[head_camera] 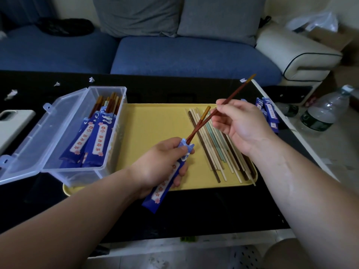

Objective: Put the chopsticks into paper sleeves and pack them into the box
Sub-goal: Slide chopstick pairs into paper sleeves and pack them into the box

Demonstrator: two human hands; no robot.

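- Fingertips (218, 110) of my right hand (240, 125) pinch the second chopstick (233, 94) mid-shaft, its point at the mouth of the paper sleeve (155, 195).
- My left hand (161, 164) grips that sleeve over the tray (155, 121)'s near edge; the first chopstick (202, 117) sits inside.
- Risk: thin paper could crumple or tear if I drive the slick, tapered stick in crooked.
- Clear rigid box (64, 121), left, holds finished pairs; slim loose chopsticks (219, 150) lie right.

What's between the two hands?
In the head view, two red-brown chopsticks poke out of the blue paper sleeve the left hand grips; the right hand pinches one of them, above the yellow tray.
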